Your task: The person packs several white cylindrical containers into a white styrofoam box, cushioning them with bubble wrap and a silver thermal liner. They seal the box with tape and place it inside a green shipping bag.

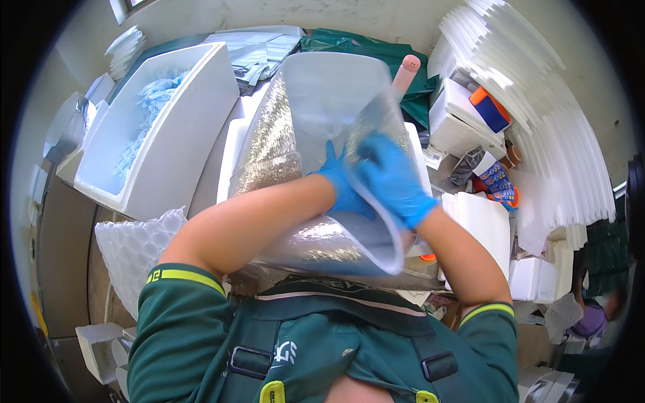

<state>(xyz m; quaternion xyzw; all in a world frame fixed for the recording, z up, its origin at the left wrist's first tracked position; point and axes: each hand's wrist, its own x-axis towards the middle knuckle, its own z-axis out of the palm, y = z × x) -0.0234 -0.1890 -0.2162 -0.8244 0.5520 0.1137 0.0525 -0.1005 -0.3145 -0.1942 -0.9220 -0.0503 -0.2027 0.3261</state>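
A silver foil insulation bag or sheet with a pale lining (267, 146) stands spread and curled over a white foam box (230, 166). My left hand (345, 184), in a blue glove, lies against its pale inner side with the fingers apart. My right hand (395, 181), also gloved in blue, is blurred by motion. Its curled fingers are on the raised foil flap at the right and appear to grip it. The near edge of the foil bends in a loop in front of my body. The box's inside is hidden beneath the foil.
At left stands a long foam box (176, 136) holding light-blue packs (151, 111); bubble wrap (138, 247) hangs nearer. Behind are a pink bottle (406, 73) and green plastic bags (352, 43). Foam sheets (554, 166) and a tape roll (491, 111) are right. Another person (592, 317) is far right.
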